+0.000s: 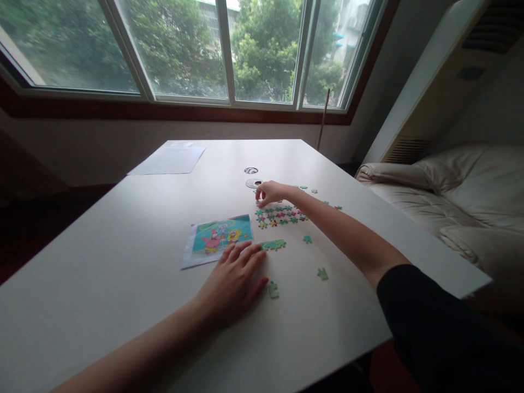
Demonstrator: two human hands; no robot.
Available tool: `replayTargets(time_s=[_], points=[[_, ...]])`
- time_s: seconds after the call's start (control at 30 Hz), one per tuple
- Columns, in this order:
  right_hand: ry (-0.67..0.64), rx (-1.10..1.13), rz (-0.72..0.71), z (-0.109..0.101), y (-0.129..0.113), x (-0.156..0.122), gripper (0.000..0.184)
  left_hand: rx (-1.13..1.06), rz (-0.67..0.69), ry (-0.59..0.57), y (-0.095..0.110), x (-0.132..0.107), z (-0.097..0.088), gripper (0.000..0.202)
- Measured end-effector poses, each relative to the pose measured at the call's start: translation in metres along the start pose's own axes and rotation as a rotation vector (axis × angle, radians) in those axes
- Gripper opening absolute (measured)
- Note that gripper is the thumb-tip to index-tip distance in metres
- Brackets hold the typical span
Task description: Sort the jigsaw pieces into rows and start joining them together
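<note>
Resting flat with fingers spread, the left hand [235,279] steadies the cartoon picture [216,238] by its edge while the right hand [268,192] reaches past the loose puzzle pieces [280,215], fingertips bunched, whether on one I cannot tell.

We rest our left hand [235,281] flat, palm down, fingers spread and pointing ahead, with the bare left arm [155,341] coming in from the lower left. Our right arm [339,232] stretches far forward, bare below a dark sleeve [429,322]. Our right hand [268,192] bends down, fingertips drawn together; whether they pinch anything, we cannot tell.
</note>
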State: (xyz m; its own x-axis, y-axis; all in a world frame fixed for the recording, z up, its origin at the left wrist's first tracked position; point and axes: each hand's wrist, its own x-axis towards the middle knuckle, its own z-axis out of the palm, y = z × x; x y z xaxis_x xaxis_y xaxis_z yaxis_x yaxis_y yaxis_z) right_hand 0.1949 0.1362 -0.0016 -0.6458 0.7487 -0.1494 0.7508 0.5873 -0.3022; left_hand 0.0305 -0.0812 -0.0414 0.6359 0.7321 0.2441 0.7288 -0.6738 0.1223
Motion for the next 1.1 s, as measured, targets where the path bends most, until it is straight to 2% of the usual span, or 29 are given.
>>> replayTargets(time_s=[0.2,0.27,0.37,0.47,0.63,0.73,0.83,0.93,1.1], points=[[-0.096,0.059,0.054,-0.006,0.0,0.008,0.043,-0.004,-0.006,-0.005,0.0,0.0,-0.001,0.038],[-0.088,0.085,0.049,-0.005,0.0,0.007,0.043,-0.006,-0.008,-0.01,0.001,0.0,-0.001,0.038],[-0.042,0.222,0.001,-0.002,-0.001,0.0,0.033,-0.005,-0.009,-0.011,0.001,0.0,-0.003,0.038],[0.012,0.384,-0.073,0.003,-0.006,-0.019,0.029,-0.006,-0.004,-0.014,0.001,0.0,-0.004,0.038],[-0.012,0.419,-0.195,0.01,-0.007,-0.072,0.026,-0.006,0.006,-0.013,0.0,0.0,-0.002,0.038],[-0.012,0.501,-0.185,0.016,-0.001,-0.106,0.024,-0.006,0.002,-0.006,0.0,0.0,-0.001,0.039],[0.059,0.52,-0.151,0.024,0.003,-0.132,0.023,-0.006,-0.002,-0.006,0.001,0.001,-0.002,0.039],[0.131,0.482,-0.139,0.031,0.001,-0.146,0.021,-0.001,-0.003,-0.021,0.002,0.001,-0.004,0.039],[0.201,0.418,-0.12,0.041,-0.004,-0.151,0.018,0.004,0.004,-0.026,0.002,0.001,-0.006,0.038]])
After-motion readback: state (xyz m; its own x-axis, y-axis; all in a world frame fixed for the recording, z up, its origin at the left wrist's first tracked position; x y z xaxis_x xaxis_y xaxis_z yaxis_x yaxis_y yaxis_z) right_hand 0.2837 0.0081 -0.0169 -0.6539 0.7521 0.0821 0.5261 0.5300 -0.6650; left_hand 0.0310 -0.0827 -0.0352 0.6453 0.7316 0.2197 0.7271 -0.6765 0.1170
